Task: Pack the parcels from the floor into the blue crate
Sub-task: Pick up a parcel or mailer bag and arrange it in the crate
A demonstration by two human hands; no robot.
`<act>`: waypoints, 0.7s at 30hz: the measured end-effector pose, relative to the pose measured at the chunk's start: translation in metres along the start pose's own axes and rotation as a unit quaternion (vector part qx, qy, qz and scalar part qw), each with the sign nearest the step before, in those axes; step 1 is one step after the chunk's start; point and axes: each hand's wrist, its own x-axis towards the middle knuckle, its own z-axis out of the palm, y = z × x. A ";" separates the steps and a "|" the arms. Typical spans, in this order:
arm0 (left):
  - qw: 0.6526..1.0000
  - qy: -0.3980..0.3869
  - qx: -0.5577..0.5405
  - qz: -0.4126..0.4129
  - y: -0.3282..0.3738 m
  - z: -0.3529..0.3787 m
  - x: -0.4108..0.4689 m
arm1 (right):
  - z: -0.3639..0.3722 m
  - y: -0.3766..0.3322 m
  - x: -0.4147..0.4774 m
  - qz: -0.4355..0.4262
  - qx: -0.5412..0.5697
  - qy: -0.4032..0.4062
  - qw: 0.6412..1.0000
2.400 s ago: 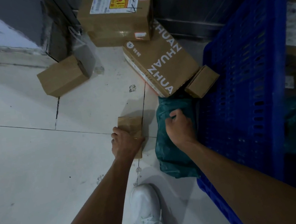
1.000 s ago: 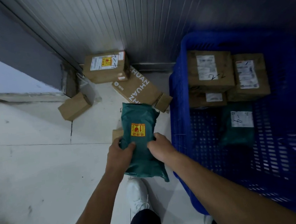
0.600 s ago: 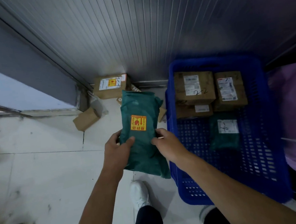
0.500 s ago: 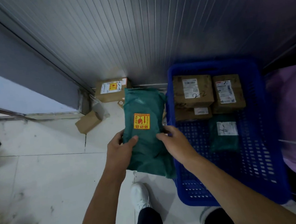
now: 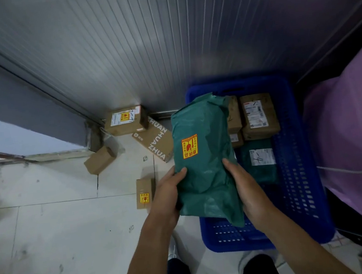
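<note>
Both hands hold a green plastic mailer bag (image 5: 202, 157) with a yellow and red sticker, raised over the left side of the blue crate (image 5: 302, 191). My left hand (image 5: 170, 193) grips its left edge and my right hand (image 5: 244, 188) its right edge. Inside the crate lie brown boxes (image 5: 258, 116) at the far end and another green bag (image 5: 260, 162) with a white label. On the floor to the left lie a small box with a yellow sticker (image 5: 144, 193), a printed box (image 5: 154, 143), a labelled box (image 5: 125, 120) and a plain box (image 5: 99, 159).
A ribbed metal wall (image 5: 167, 49) runs behind the crate and the floor parcels. A large purple bag (image 5: 353, 142) fills the right side next to the crate. My feet stand on the white tiled floor (image 5: 51, 226) at the crate's near edge.
The green bag has been lifted off the floor with both hands and carried right, from beside the crate to above its left side. The small box my left hand touched stays on the floor.
</note>
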 end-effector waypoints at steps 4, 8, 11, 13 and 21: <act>0.998 -0.033 0.043 0.016 -0.004 0.024 0.003 | -0.014 -0.008 -0.021 -0.035 -0.024 0.031 0.999; 0.982 -0.038 0.174 0.069 -0.007 0.045 0.005 | -0.024 -0.016 -0.026 -0.044 -0.088 0.084 0.992; 0.960 -0.055 0.255 0.102 -0.009 0.059 0.005 | -0.033 -0.022 -0.022 -0.052 -0.159 0.141 0.976; 0.943 -0.053 0.305 0.124 -0.009 0.070 0.005 | -0.039 -0.031 -0.022 -0.068 -0.202 0.171 0.962; 0.986 -0.047 0.127 0.095 -0.013 0.117 -0.002 | -0.037 -0.032 -0.029 -0.238 -0.545 0.253 0.763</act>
